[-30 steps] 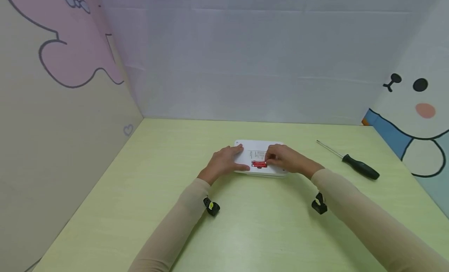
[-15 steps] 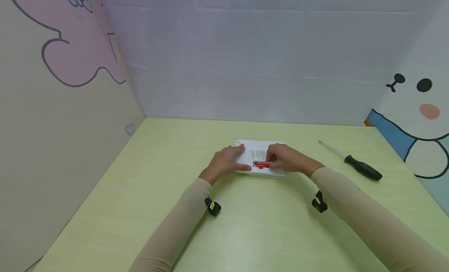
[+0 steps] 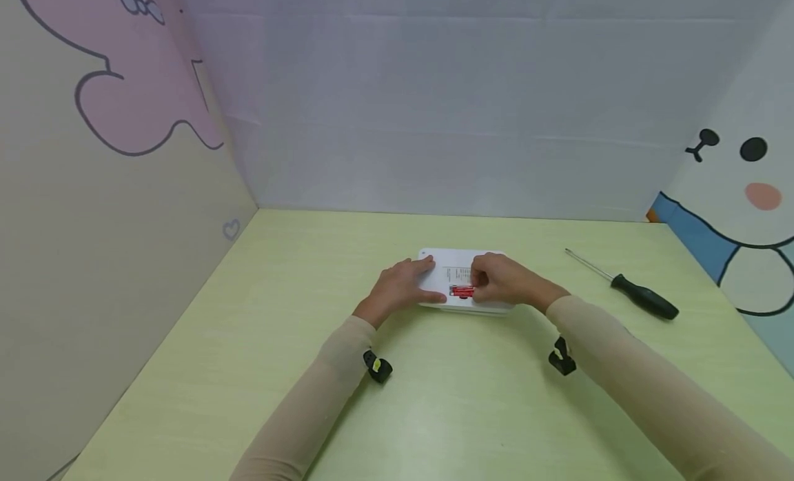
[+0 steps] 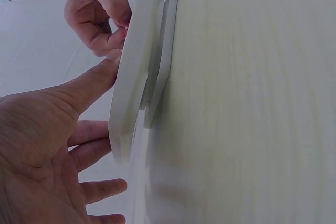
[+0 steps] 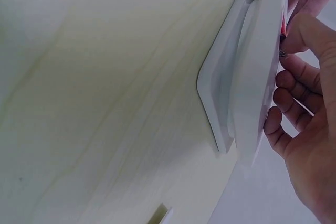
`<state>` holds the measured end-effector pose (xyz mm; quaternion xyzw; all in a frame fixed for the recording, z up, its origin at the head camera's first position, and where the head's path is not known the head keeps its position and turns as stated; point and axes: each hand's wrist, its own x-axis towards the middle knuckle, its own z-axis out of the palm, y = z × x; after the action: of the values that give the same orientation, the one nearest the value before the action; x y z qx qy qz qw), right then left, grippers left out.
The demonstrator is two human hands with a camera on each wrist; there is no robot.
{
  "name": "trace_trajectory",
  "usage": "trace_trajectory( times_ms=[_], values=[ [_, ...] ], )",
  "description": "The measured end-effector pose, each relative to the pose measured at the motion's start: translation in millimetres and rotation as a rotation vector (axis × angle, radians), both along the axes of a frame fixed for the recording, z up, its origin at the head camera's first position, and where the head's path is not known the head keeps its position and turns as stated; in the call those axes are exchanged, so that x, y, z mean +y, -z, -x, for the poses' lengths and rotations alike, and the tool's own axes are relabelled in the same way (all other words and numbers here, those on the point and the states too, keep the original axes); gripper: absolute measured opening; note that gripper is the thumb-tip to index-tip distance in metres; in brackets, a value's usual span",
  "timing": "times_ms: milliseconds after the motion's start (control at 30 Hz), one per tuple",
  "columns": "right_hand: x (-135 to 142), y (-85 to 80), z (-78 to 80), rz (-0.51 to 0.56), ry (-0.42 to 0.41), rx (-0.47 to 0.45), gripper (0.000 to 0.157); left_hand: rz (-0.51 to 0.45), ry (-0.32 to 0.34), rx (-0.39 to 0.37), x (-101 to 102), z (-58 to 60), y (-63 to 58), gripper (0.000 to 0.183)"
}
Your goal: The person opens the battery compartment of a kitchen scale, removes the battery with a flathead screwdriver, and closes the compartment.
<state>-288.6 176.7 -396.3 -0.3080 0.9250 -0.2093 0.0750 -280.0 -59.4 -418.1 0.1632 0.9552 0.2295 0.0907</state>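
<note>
A flat white device [image 3: 455,259], which looks like a kitchen scale lying upside down, rests on the table. Its upturned face has printed text and an uncovered battery slot with red batteries [image 3: 460,291]. My left hand [image 3: 400,284] rests on the device's left end, thumb and fingers spread; in the left wrist view, its thumb touches the upper face. Thumb and forefinger of my right hand [image 3: 505,280] pinch at the right end of the batteries, hiding that end. A small metal spring [image 5: 282,53] shows by those fingertips in the right wrist view.
To the right on the pale table [image 3: 347,247] lies a screwdriver [image 3: 642,296] with a dark handle, its shaft pointing back left. Walls with cartoon drawings border the table on the left, back and right. Black camera mounts [image 3: 377,367] hang from both wrists.
The right hand's fingers have shifted slightly at the batteries' right end and look more curled. The left hand stays on the device. The whole view has drifted a little.
</note>
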Motion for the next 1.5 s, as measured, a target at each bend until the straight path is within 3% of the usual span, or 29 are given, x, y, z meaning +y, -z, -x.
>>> trace_trajectory(
  times_ms=[333,600,867,1233,1500],
  values=[
    [4.4,1.8,-1.6,0.035,0.015,0.026,0.012,0.020,-0.005,0.004,1.4,-0.3,0.2,0.089],
    [23.0,-5.2,-8.5,0.047,0.131,-0.004,0.011,0.010,-0.003,0.012,2.0,-1.0,-0.2,0.089],
    [72.1,-9.9,-18.2,0.083,0.209,0.066,0.009,0.011,-0.001,0.013,1.8,-2.3,-0.4,0.089],
    [156.3,1.0,-40.0,-0.005,0.362,0.091,0.016,-0.010,-0.005,-0.002,1.3,-1.6,1.0,0.090],
    [189.8,12.4,-49.9,-0.087,0.369,0.132,0.015,-0.011,-0.006,0.000,2.2,-2.6,0.5,0.089]
  ],
)
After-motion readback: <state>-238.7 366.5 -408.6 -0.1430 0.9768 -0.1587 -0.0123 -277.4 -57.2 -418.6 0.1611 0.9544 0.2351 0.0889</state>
